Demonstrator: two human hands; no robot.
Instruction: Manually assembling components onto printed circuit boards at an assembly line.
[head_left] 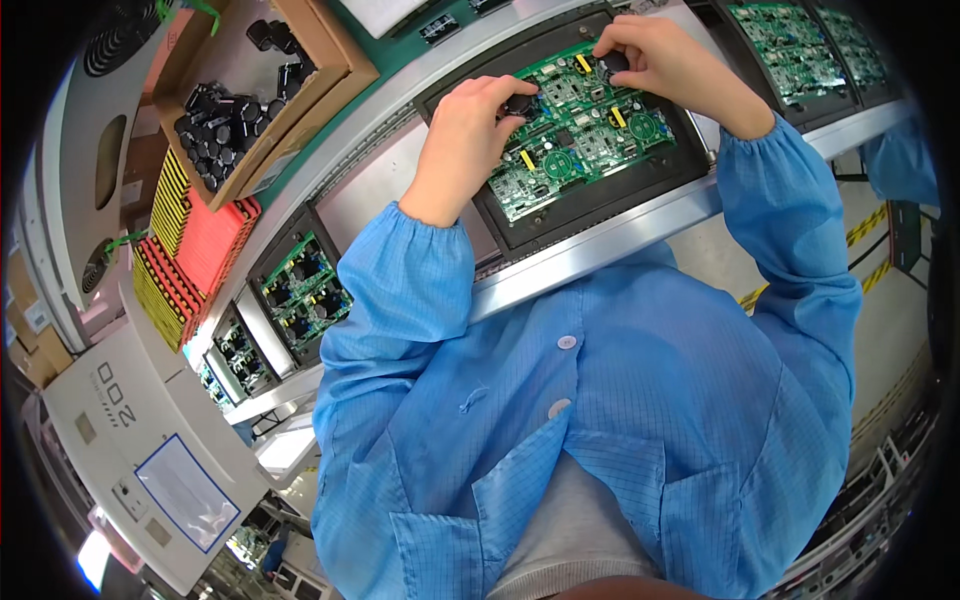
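A green circuit board panel (590, 140) lies in a black carrier frame (590, 213) on the conveyor in front of me. My left hand (465, 135) bends over the panel's left side, its thumb and fingers closed around a black round component (520, 105) at the board. Toward the far right corner, my right hand (675, 65) pinches another black round component (611, 65) at the board surface. Fingers partly cover both parts. Closer to me, two round green spots (558, 164) on the panel are uncovered, with small yellow parts nearby.
A cardboard box (345, 85) with several loose black components (220, 125) stands at the far left. Beside it are red and yellow-black striped stacks (215, 240). Other framed boards (305, 285) sit along the conveyor to the left and right (785, 50). A metal rail (600, 245) runs along the near side.
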